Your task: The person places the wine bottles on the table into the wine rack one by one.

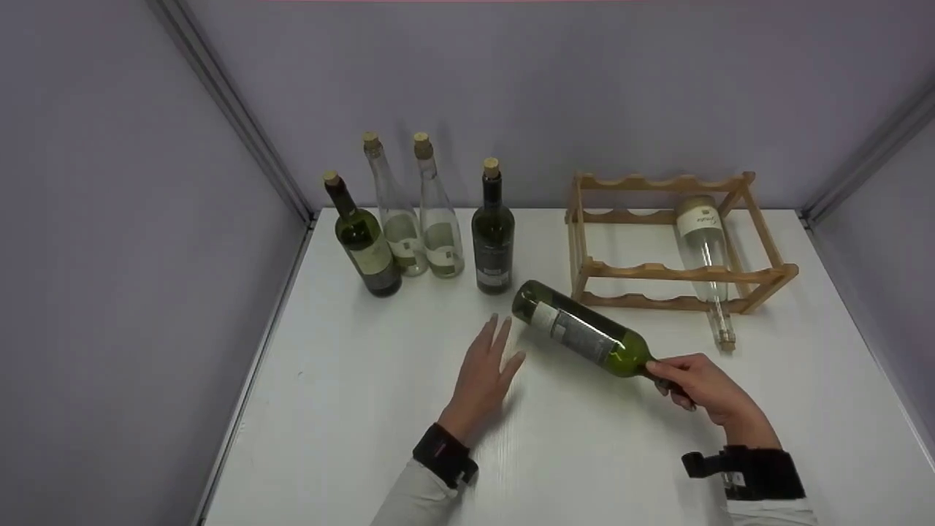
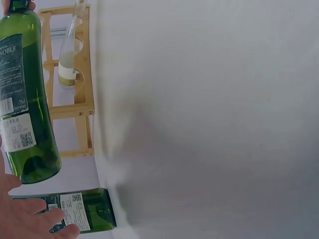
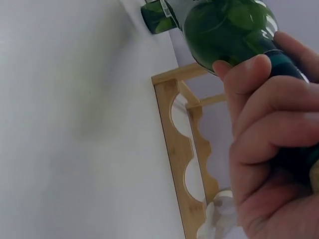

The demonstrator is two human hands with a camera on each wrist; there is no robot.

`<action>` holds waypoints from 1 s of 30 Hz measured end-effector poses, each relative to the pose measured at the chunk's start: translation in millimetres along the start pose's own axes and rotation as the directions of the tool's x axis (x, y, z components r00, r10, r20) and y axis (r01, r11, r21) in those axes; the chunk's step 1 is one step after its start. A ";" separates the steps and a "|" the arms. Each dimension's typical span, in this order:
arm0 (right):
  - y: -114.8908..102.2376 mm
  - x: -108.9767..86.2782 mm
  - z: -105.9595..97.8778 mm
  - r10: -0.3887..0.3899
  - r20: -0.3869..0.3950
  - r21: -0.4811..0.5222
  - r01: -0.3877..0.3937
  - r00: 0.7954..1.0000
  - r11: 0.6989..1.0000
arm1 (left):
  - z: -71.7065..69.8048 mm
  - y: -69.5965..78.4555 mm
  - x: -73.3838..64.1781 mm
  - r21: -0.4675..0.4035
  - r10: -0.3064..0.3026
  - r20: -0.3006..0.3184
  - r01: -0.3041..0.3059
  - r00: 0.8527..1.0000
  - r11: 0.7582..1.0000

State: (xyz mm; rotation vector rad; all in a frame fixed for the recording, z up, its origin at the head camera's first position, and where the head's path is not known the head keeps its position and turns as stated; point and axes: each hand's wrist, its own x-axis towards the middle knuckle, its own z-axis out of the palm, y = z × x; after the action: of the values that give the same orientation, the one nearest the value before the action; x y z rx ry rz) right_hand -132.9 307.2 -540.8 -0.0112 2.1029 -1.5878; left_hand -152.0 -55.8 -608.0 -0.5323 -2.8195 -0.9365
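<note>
My right hand (image 1: 701, 383) grips a green wine bottle (image 1: 577, 329) by its neck, its fingers curled round it in the right wrist view. The bottle is tilted nearly flat above the table, base toward the upper left, a dark label on its side. Left of that base, my left hand (image 1: 484, 372) has its fingers extended and spread, holding nothing. Behind them stands a dark corked wine bottle (image 1: 493, 245). At the back right a wooden wine rack (image 1: 665, 272) carries one clear bottle (image 1: 705, 241), lying with its corked neck toward me.
Farther left stand a green corked bottle (image 1: 369, 252) and two clear corked bottles, the left one (image 1: 403, 234) and the right one (image 1: 440, 237). The white table (image 1: 350, 409) meets grey panel walls (image 1: 526, 88) at the back and sides.
</note>
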 end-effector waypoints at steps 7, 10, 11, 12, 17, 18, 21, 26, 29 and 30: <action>11.9 -13.2 -23.0 -0.004 -0.031 -0.020 0.004 1.000 1.000 | 4.6 4.0 -2.1 0.015 0.035 0.007 -0.035 0.999 0.999; 18.1 -19.1 -30.9 0.026 -0.066 -0.015 -0.027 0.998 1.000 | 6.4 5.7 -3.5 0.025 0.054 -0.002 -0.054 0.999 0.998; 20.4 -21.2 -33.4 0.038 -0.077 -0.012 -0.039 0.996 0.999 | 7.0 6.3 -3.9 0.029 0.058 -0.003 -0.058 0.998 0.998; 22.6 -23.5 -36.0 0.048 -0.087 -0.014 -0.050 0.995 0.999 | 7.6 6.7 -4.3 0.031 0.059 0.001 -0.059 0.998 0.998; 32.1 -37.2 -49.4 0.072 -0.112 -0.023 -0.075 0.991 0.997 | 9.4 9.1 -6.5 0.038 0.051 0.023 -0.052 0.998 0.998; 33.6 -40.1 -52.2 0.075 -0.118 -0.024 -0.079 0.990 0.997 | 9.8 9.2 -6.8 0.041 0.048 0.025 -0.049 0.999 0.998; 38.1 -50.0 -61.0 0.088 -0.140 -0.029 -0.093 0.986 0.995 | 10.8 10.5 -7.0 0.048 0.052 0.024 -0.053 0.998 0.997; 46.0 -61.6 -72.0 0.133 -0.217 -0.040 -0.145 0.967 0.989 | 11.6 12.2 -6.6 0.037 0.045 0.036 -0.047 0.998 0.998; 50.2 -65.1 -75.6 0.164 -0.258 -0.041 -0.180 0.952 0.983 | 12.1 12.7 -6.8 0.020 0.032 0.052 -0.033 0.998 0.999; 51.3 -66.1 -76.5 0.172 -0.268 -0.040 -0.190 0.948 0.981 | 12.3 12.8 -6.9 0.016 0.028 0.056 -0.029 0.998 0.999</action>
State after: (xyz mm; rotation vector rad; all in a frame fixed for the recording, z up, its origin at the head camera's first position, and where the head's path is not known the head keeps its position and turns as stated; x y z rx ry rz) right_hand -90.5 412.1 -547.1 0.3808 2.2796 -1.4768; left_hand -140.9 -40.8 -612.3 -0.6046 -2.8586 -0.9055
